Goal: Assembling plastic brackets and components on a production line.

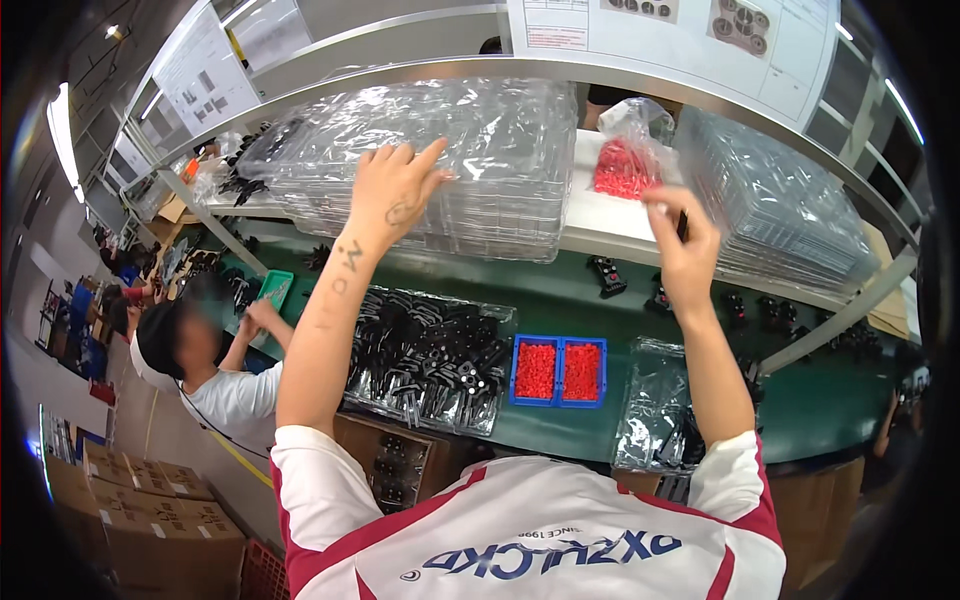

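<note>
Head view: the tall stack of thin, clear, glossy plastic sheet trays (pixel 495 150) sits between eleven and twelve o'clock on the white shelf (pixel 608 222). Its top is crinkled and throws back bright patches of light, and its many layered edges show along the near side. My left hand (pixel 393 192), at eleven o'clock, is open over that stack with the fingers parted; I cannot tell whether the fingertips touch the plastic.

My right hand (pixel 690 245), between two and three o'clock, is partly curled, thumb and forefinger near each other, just beside the clear plastic bag of small red parts (pixel 627 168) at half past one. I cannot tell if this hand holds anything. The bag's upper part is loose and crumpled, and the red pieces fill its bottom.

Below the shelf, on the green worktop (pixel 545 430), two joined blue plastic boxes (pixel 559 372) filled with red pieces lie between four and five o'clock, and a heap of black plastic parts (pixel 425 350) lies at half past seven.
</note>
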{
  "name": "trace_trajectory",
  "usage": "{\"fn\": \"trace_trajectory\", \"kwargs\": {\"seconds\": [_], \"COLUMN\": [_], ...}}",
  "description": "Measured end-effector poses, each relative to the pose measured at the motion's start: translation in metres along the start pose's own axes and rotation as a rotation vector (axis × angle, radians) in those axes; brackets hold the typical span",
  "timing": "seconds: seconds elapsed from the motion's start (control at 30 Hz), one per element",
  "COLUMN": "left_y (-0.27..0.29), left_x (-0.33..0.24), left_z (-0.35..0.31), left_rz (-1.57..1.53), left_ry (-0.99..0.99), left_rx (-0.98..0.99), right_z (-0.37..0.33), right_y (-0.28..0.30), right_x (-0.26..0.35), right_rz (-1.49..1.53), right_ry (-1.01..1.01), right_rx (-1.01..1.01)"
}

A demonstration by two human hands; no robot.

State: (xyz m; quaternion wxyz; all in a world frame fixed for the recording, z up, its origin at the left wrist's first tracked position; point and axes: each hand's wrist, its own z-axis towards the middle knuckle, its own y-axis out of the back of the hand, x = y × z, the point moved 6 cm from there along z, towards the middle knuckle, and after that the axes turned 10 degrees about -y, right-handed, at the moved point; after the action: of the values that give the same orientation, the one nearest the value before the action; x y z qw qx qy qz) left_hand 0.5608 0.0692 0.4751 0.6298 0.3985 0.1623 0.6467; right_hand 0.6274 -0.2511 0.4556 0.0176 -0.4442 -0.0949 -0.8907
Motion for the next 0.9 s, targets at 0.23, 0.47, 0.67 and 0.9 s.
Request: {"fn": "trace_trajectory", "kwargs": {"seconds": [0.23, 0.47, 0.67, 0.9], "left_y": [-0.019, -0.034, -0.016, -0.162], "left_x": [-0.043, -0.045, -0.119, -0.277], "left_z": [0.016, -0.011, -0.071, -0.259], "left_rz": [0.048, -0.123, -0.587, -1.488], "left_ry": [-0.025, -0.027, 0.142, 0.610], "left_rx": [0.110, 0.148, -0.454, 0.802], "right_z": [-0.113, -0.269, -0.413, -0.458], "right_y": [0.031, 0.048, -0.009, -0.046], "right_x": [-0.112, -0.215, -0.315, -0.338], "right_rz": [-0.094, -0.432, -0.621, -0.599], "right_ry": [-0.386, -0.877, -0.910, -0.934], "right_rx": [0.115, 0.393, 0.819, 0.373]}}
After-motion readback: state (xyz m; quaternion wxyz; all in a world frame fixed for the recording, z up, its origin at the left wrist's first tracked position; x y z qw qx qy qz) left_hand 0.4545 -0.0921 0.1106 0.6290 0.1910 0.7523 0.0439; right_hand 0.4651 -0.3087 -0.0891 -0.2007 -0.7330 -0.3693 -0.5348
